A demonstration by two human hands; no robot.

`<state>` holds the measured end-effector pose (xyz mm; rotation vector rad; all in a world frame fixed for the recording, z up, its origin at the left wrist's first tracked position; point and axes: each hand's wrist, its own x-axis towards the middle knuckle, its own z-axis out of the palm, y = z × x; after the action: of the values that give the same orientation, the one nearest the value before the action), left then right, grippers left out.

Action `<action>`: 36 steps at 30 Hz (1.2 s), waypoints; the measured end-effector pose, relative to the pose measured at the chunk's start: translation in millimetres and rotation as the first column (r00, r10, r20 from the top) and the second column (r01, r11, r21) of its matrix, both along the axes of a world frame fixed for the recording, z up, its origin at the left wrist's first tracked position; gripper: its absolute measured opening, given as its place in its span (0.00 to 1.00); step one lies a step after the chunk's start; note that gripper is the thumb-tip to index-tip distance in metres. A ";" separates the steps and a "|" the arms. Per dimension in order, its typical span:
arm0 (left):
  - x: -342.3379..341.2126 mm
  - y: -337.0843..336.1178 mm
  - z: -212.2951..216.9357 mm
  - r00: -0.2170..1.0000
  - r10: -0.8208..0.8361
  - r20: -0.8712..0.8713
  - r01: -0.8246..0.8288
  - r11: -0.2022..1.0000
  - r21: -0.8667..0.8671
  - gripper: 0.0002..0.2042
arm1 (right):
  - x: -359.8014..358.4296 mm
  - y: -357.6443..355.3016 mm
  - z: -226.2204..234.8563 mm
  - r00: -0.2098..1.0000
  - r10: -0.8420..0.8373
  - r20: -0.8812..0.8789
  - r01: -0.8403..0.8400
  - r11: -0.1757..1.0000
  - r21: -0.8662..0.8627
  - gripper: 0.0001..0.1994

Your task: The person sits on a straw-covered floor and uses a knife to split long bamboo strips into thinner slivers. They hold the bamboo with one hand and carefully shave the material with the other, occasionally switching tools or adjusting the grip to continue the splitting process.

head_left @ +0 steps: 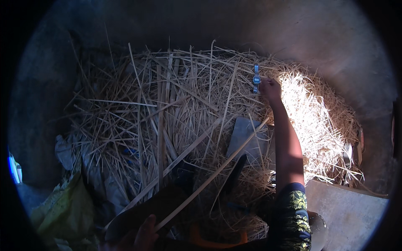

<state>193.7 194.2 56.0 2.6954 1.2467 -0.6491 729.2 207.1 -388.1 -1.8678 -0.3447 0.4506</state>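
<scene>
My right arm reaches forward over the pile. At its end my right hand [271, 89] is closed on a wristwatch [256, 79] with a metal band, its band stretched out lengthwise above the shavings. Low in the picture, in shadow, my left hand [145, 233] is closed around the lower end of a long, thin bamboo strip [211, 178]. That strip slants up to the right toward a grey flat board [247, 136]. A dark, blade-like piece [235, 173] stands below the board. Most of the left hand's fingers are in shadow.
A wide heap of strips and curly shavings [188, 90] lies against a wall [201, 25]; its right side is brightly sunlit. A yellow-green sack [67, 209] lies at lower left. A pale slab [347, 209] is at lower right, and something orange [217, 242] is at the bottom.
</scene>
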 end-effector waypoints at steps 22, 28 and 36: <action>7.5 -5.2 -4.0 0.999 -0.030 0.012 0.030 0.999 -0.014 0.17 | -26.6 8.8 46.7 0.908 0.168 0.385 -0.087 0.972 -0.219 0.22; 5.9 -5.6 -3.3 0.999 -0.032 0.030 0.033 0.999 -0.025 0.17 | -29.9 3.6 64.3 0.802 0.353 0.481 -0.164 0.906 -0.391 0.23; 5.3 -8.3 -1.3 0.998 -0.045 0.034 0.045 0.999 -0.025 0.18 | -49.1 10.8 68.4 0.714 0.328 0.618 0.111 0.819 -0.563 0.13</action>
<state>199.0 185.9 54.7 2.7087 1.1649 -0.6191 680.0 217.9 -319.7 -2.5914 -0.9262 -0.1403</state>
